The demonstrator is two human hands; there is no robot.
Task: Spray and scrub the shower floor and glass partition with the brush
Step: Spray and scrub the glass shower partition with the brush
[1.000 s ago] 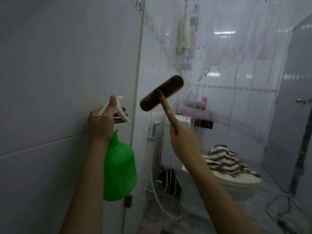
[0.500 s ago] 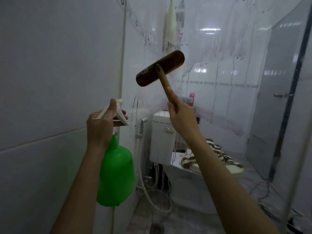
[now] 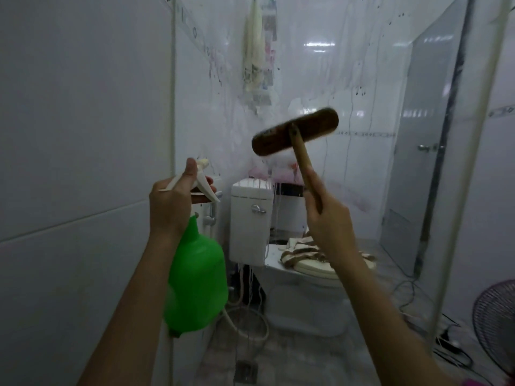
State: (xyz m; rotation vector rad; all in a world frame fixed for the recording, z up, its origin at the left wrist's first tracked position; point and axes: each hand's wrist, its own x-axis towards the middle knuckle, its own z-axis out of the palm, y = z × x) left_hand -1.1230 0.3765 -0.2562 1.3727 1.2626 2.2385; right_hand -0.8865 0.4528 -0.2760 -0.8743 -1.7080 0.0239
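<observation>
1. position. the brush [image 3: 295, 131] is raised at about mid-height of the glass [image 3: 348, 73], head roughly level, bristles turned toward the pane. the head is blurred, so contact with the glass is likely but cannot be confirmed. the right hand [image 3: 326, 215] is closed round the lower end of the wooden handle. the left hand [image 3: 170, 201] grips the white trigger head of the green bottle [image 3: 198, 285], thumb on top, nozzle pointing toward the glass. the bottle hangs below the hand, just beside the tiled wall [image 3: 83, 135].

2. progress, judged.
- glass: white film, run marks and dark specks cover much of the pane, so spraying of the glass appears largely done. scrubbing is the step in hand. the streaks are not cleared, so most of this step is left.
- floor [image 3: 292, 358]: mottled and possibly wet. whether it was sprayed or scrubbed cannot be told. treat it as still to do.

3. count.
- brush: one
- bottle: one
- hands: two, both holding
- glass: one pane
- floor drain [image 3: 246, 371]: one

beyond the glass:
- toilet [image 3: 303, 296]: one, with one striped cloth [image 3: 301, 252] on its lid
- door [image 3: 412, 162]: one
- fan [image 3: 496, 321]: one, part in view at the right edge
</observation>
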